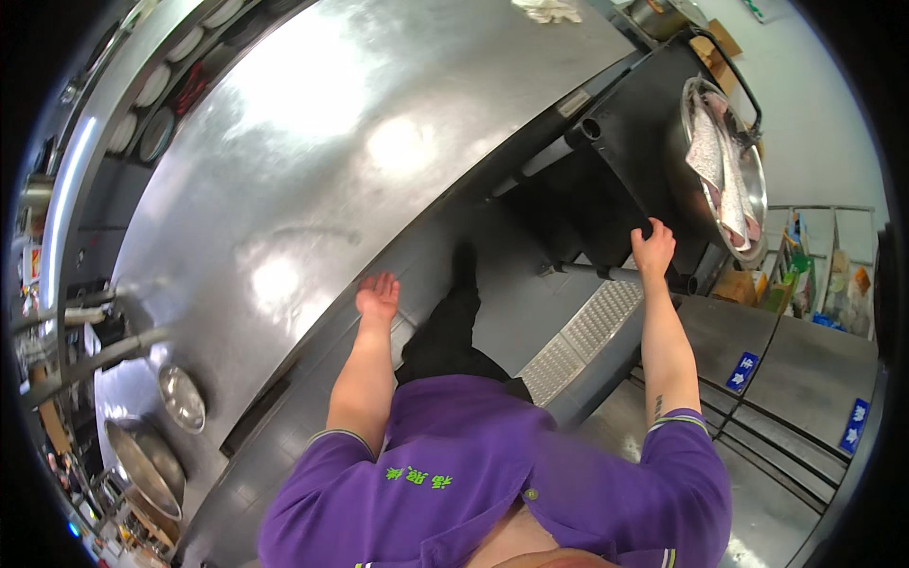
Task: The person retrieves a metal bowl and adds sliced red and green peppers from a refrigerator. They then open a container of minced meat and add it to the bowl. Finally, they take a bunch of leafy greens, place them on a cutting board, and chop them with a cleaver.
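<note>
My left hand (378,297) is held palm up with its fingers apart, beside the front edge of a stainless steel worktable (284,192). Nothing lies in it. My right hand (653,250) is lifted at the near edge of a black cart (639,135), its fingers loosely bent and the thumb apart. I see nothing in its grasp, and whether it touches the cart I cannot tell. On the cart, beyond this hand, stands a round metal basin (683,160) holding raw, silvery-skinned fish (724,167).
Steel cabinets (817,348) with blue labels stand at the right. Metal bowls (182,397) sit at the worktable's left end, and a white cloth (547,10) lies on its far end. Stacked plates (153,85) fill a shelf. A drain grating (596,323) crosses the floor.
</note>
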The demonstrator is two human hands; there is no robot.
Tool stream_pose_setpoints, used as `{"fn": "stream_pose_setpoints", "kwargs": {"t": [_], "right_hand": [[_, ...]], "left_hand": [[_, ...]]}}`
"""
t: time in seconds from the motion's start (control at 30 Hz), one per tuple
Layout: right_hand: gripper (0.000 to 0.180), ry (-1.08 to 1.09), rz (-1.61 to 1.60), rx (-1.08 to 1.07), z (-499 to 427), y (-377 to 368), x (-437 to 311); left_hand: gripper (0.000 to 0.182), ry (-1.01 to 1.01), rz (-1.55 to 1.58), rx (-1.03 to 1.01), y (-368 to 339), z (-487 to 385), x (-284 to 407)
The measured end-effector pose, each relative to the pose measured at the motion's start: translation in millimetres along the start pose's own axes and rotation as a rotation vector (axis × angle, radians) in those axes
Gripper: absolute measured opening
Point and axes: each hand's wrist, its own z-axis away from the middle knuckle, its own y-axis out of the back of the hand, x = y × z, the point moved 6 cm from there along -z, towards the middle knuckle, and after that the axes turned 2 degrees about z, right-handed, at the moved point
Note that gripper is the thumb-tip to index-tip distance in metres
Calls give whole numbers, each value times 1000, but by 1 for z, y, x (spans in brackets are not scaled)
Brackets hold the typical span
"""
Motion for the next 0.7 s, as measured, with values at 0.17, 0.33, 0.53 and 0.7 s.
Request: {"fn": "stream_pose_setpoints", "kwargs": {"t": [0.17,0.33,0.53,0.7], "right_hand": [[33,-62,-67,-49,-76,-6,40],[29,73,-197,-49,-96,-11,59],[28,154,-138,22,-111,-13,71],[32,152,-151,-48,-114,-33,81]], "left_hand": [[64,-98,380,41,-61,-52,-39],[63,-271,456,126,-84,-61,-30],[51,-266,435,76,-58,-70,-19],[62,-399,324,89,-18,-3,-78]]}}
